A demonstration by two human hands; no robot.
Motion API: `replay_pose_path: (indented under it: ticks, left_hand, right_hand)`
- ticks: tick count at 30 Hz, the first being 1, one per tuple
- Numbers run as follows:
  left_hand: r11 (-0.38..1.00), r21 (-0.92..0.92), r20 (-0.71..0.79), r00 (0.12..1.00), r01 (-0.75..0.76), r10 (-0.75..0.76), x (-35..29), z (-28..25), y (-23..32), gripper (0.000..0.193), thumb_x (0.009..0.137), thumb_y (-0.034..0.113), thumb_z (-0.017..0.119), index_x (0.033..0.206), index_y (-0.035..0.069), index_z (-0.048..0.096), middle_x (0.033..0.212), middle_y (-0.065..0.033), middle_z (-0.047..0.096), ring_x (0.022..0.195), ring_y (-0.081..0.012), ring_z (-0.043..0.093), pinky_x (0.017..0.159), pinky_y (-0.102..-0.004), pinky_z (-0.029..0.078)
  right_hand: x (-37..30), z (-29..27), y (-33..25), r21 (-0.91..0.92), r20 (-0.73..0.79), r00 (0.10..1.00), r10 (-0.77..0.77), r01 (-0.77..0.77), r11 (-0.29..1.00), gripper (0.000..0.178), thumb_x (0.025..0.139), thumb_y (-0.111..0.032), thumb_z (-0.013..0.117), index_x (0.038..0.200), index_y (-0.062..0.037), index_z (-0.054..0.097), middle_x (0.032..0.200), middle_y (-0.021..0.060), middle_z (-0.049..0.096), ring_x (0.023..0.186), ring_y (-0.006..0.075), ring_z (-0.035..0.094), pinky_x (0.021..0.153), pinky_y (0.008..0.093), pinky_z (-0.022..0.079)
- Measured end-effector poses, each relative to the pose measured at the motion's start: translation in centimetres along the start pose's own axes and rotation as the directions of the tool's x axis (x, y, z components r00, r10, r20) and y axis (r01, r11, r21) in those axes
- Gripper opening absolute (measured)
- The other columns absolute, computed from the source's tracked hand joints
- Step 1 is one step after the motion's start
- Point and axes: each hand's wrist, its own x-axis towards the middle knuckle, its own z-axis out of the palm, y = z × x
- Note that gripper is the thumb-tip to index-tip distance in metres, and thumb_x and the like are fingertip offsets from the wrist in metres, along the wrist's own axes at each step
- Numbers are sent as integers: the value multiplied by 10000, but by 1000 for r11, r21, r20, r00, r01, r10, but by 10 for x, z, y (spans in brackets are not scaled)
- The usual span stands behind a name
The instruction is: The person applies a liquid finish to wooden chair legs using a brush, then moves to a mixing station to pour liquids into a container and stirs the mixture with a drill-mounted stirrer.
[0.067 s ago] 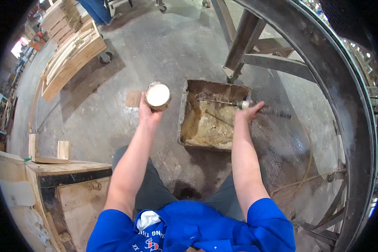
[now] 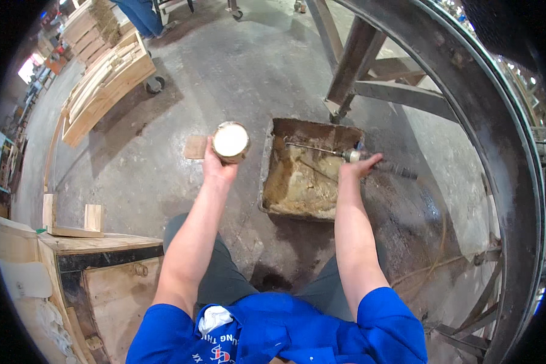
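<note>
My left hand [image 2: 215, 167] holds up a round can [image 2: 230, 141] filled with a pale, creamy substance, its open top facing me. My right hand [image 2: 359, 165] grips the handle of a long-shafted tool [image 2: 327, 150] that lies across a rusty rectangular metal tray [image 2: 273, 182] on the concrete floor. The tool's thin shaft reaches to the left over the tray's far edge. Inside the tray is a yellowish-brown, wet-looking mass. The can is to the left of the tray, above the floor.
A small wooden block [image 2: 195, 147] lies on the floor just left of the can. A wheeled cart stacked with planks [image 2: 103, 85] stands at the upper left. A wooden cabinet [image 2: 97, 273] is at my left. A dark steel frame [image 2: 467, 103] curves around the right.
</note>
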Motion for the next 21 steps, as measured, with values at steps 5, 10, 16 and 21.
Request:
replay_pose_path:
  ticks: [5, 10, 16, 21]
  left_hand:
    - [982, 12, 62, 980, 189, -189, -2, 30, -25, 420, 922, 422, 416, 1190, 114, 516, 1227, -59, 527, 1149, -245, 484, 975, -470, 381]
    - [966, -91, -35, 969, 242, -246, -19, 16, -10, 352, 865, 393, 541, 1110, 141, 566, 1173, -41, 563, 1106, -222, 516, 949, -461, 414]
    - [937, 35, -226, 916, 347, -331, -65, 47, -11, 334, 873, 347, 536, 1150, 160, 544, 1149, -58, 562, 1084, -228, 531, 901, -450, 456]
    - [941, -109, -68, 942, 319, -327, -112, 32, -10, 302, 882, 180, 480, 1153, 46, 487, 1110, -120, 588, 1036, -235, 572, 899, -393, 472]
  right_hand:
    - [80, -38, 15, 5, 222, 900, 376, -386, 922, 777, 842, -587, 447, 1388, -84, 219, 1424, 121, 240, 1317, 254, 235, 1076, 439, 161]
    - [47, -63, 14, -239, 202, 766, 610, -566, 789, 683, 878, -464, 473, 1372, -63, 225, 1355, 120, 336, 1219, 301, 381, 952, 436, 358]
    - [-25, -56, -43, -542, 204, 666, 718, -534, 649, 554, 901, -414, 454, 1265, -8, 353, 1162, 122, 518, 1064, 251, 515, 875, 409, 430]
    - [-93, -68, -94, -664, -16, 548, 836, -631, 401, 516, 904, -418, 447, 1249, -41, 379, 1032, 99, 563, 969, 233, 545, 811, 393, 456]
